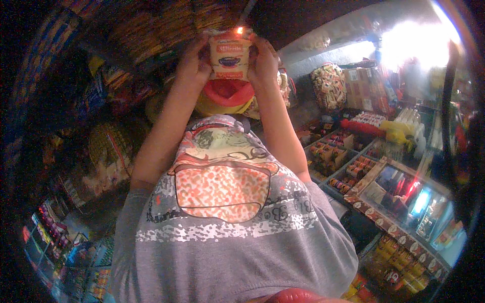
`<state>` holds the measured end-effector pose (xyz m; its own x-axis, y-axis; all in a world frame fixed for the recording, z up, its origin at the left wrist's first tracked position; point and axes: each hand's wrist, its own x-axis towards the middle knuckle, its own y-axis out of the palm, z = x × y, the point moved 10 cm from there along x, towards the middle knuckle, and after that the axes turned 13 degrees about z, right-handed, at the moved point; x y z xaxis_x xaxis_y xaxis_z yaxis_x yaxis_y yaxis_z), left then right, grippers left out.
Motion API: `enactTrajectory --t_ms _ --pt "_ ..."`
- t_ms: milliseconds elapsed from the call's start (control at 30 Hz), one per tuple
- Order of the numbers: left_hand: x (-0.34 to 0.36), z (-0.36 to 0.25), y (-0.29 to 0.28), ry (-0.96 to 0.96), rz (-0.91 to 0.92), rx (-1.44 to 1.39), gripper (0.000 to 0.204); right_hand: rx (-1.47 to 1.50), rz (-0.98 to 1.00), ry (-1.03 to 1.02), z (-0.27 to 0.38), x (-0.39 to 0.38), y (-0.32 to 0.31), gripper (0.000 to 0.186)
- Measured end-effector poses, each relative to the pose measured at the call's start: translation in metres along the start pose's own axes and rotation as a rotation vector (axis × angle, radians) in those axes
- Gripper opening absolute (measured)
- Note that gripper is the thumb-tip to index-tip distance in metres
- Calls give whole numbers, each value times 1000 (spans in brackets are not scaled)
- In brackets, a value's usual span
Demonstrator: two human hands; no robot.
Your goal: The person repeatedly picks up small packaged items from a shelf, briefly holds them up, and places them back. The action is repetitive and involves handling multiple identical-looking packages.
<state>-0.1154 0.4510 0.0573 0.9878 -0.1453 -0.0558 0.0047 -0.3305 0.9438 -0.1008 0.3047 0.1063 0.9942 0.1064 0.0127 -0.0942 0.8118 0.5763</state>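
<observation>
Small snack packet [230,55], orange and cream with a dark round picture on its face, is held up at the top centre of the view, in front of dim shelving. It is gripped on its two side edges: left hand [194,63] is closed on the left edge, right hand [262,61] is closed on the right edge, fingers of both wrapped behind it and mostly hidden. The packet's top edge is washed out by a small bright glare spot. Just below it, a red and yellow bundle [225,97] is partly covered by the forearms; what it is cannot be told. The lower half of the view is filled by a grey printed T-shirt [227,227], so the floor is blocked. Left-side shelves [108,151] are too dark to make out. At right, trays of small packaged goods [336,151] and a glass-topped display counter [404,202] are seen, bent by the lens; a patterned bag [328,86] is hung above. The upper-right corner is blown out by light.
</observation>
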Motion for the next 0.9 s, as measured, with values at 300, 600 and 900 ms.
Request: enactTrajectory --t_ms 300,600,900 --pt "-18 -8 0 -31 -65 165 27 -13 -20 124 -20 -8 7 10" --pt "-45 -6 61 22 112 589 20 -128 278 158 6 -38 50 30" --pt "-64 31 98 -202 381 686 25 -531 205 6 54 -87 25 31"
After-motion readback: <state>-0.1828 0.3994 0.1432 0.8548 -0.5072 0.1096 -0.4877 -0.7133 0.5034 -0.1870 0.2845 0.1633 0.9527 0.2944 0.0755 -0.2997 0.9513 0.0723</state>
